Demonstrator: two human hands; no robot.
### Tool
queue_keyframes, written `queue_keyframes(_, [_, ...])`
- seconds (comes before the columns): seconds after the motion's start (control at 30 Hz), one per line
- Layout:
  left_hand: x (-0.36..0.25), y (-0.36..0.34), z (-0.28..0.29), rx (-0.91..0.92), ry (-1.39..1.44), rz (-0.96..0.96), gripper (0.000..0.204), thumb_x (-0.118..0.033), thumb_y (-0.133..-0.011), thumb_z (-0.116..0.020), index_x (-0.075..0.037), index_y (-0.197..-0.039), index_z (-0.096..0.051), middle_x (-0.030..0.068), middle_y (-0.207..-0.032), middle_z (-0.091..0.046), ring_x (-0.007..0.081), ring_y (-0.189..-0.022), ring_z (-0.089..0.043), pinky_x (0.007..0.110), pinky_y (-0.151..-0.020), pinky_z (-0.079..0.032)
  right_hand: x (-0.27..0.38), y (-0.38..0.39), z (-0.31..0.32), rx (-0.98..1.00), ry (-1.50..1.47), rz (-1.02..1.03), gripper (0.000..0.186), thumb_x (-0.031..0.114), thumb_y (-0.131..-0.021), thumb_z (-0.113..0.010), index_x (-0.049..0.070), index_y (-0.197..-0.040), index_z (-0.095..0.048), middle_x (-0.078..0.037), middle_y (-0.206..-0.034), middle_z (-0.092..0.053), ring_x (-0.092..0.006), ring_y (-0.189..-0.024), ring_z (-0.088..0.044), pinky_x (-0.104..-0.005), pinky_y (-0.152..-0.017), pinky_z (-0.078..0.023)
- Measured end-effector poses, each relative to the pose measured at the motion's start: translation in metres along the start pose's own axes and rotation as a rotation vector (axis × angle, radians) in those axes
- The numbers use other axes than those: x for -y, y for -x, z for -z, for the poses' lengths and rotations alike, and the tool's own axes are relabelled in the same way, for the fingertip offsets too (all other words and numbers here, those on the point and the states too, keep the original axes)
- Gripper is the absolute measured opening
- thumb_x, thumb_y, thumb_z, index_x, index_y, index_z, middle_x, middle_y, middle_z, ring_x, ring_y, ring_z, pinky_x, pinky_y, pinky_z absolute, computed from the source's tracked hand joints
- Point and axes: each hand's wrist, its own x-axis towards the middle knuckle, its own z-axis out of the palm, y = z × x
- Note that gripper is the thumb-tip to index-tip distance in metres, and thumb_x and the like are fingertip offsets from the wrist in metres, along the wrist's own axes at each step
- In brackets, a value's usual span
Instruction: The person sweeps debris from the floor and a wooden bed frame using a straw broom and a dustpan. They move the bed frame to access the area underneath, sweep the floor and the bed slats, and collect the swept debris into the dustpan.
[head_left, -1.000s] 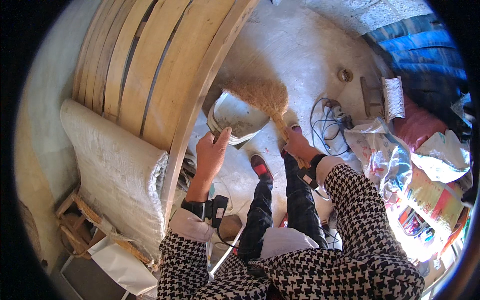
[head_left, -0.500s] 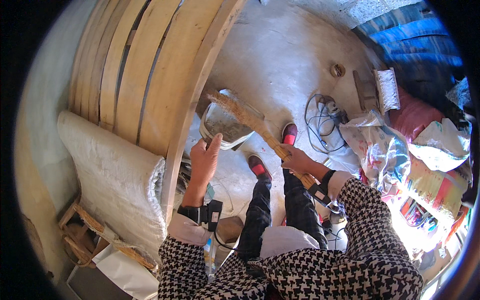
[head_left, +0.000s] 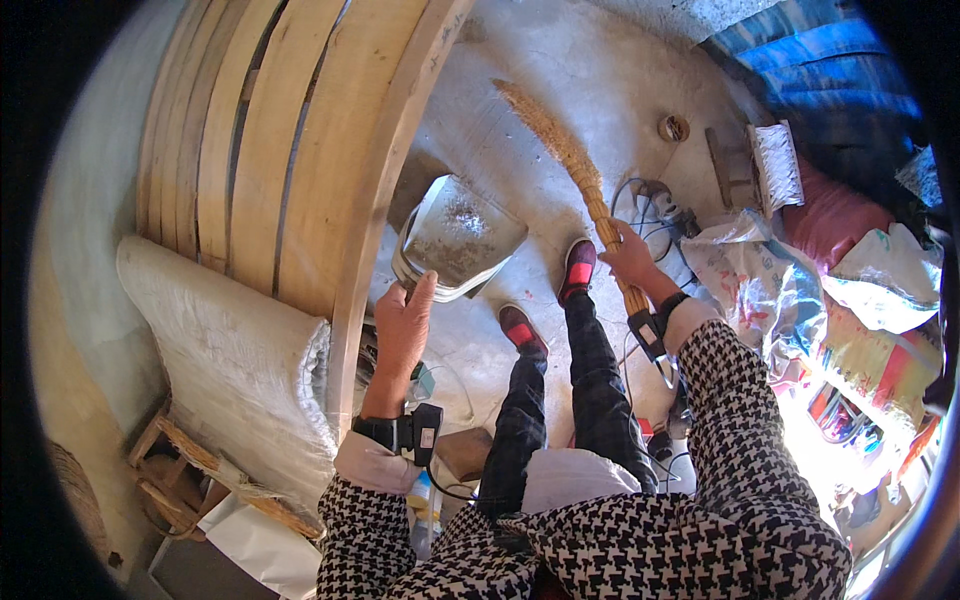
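My right hand (head_left: pixel 630 255) is wrapped round the bound handle of a straw hand broom (head_left: pixel 550 135). The broom's bristles point away and to the left, raised over the bare concrete floor. On the left, my left hand (head_left: pixel 403 320) is closed at the near edge of a whitish, squarish dustpan (head_left: pixel 500 262), its thumb lying at the rim and the other fingers partly hidden. Grey dust and small pale bits lie in the dustpan. Beyond the broom's handle, my right shoe (head_left: pixel 577 265) stands on the floor.
A slatted wooden bed frame (head_left: pixel 330 150) with a folded pale mat (head_left: pixel 225 330) runs along the left. A corded tool (head_left: pixel 660 200), a tape roll (head_left: pixel 674 128) and a small stool (head_left: pixel 772 165) lie at the right. Plastic bags (head_left: pixel 760 280) and sacks crowd the right side.
The broom has swung away from above the dustpan, to the right and farther out, with my right hand. The dustpan's inside now shows fully. My left hand has barely moved.
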Motion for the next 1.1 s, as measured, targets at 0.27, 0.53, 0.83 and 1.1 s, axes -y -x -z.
queue_keyframes(0.27, [-0.003, -0.001, -0.002, 0.008, 0.046, -0.001, 0.041, -0.035, -0.087, -0.062, 0.005, -0.082, -0.061, 0.0025, -0.064, -0.054, 0.0094, -0.062, -0.043, 0.028, -0.056, -0.039, 0.013, 0.006, -0.046, 0.061, 0.189, -0.009, 0.047, 0.011, -0.073, -0.057, 0.005, -0.119, -0.045, -0.026, -0.094, -0.061, -0.0420, -0.091, -0.059, -0.0475, -0.076, -0.049])
queue_keyframes(0.53, [0.010, -0.002, -0.002, 0.013, 0.042, 0.000, 0.042, -0.035, -0.087, -0.062, 0.006, -0.082, -0.062, 0.0042, -0.067, -0.057, 0.0100, -0.064, -0.045, 0.028, -0.060, -0.040, 0.016, 0.049, -0.082, 0.254, 0.356, 0.011, 0.064, 0.010, -0.068, -0.062, 0.008, -0.128, -0.040, -0.024, -0.093, -0.062, -0.0403, -0.086, -0.061, -0.0468, -0.074, -0.049])
queue_keyframes(0.83, [0.018, 0.002, -0.007, 0.023, 0.057, -0.060, 0.042, -0.036, -0.087, -0.061, 0.006, -0.085, -0.063, 0.0044, -0.069, -0.059, 0.0101, -0.064, -0.046, 0.028, -0.059, -0.040, 0.001, 0.117, -0.049, 0.199, 0.003, 0.086, 0.071, 0.014, -0.067, -0.071, 0.010, -0.131, -0.041, -0.022, -0.094, -0.062, -0.0366, -0.085, -0.062, -0.0409, -0.076, -0.050])
queue_keyframes(1.1, [0.014, 0.007, -0.006, -0.008, 0.092, -0.074, 0.040, -0.034, -0.088, -0.060, 0.006, -0.084, -0.061, 0.0030, -0.069, -0.058, 0.0093, -0.064, -0.046, 0.027, -0.059, -0.040, -0.041, 0.028, -0.016, -0.229, 0.016, -0.045, 0.070, 0.014, -0.066, -0.074, 0.007, -0.128, -0.042, -0.018, -0.087, -0.065, -0.0280, -0.064, -0.065, -0.0378, -0.063, -0.053])
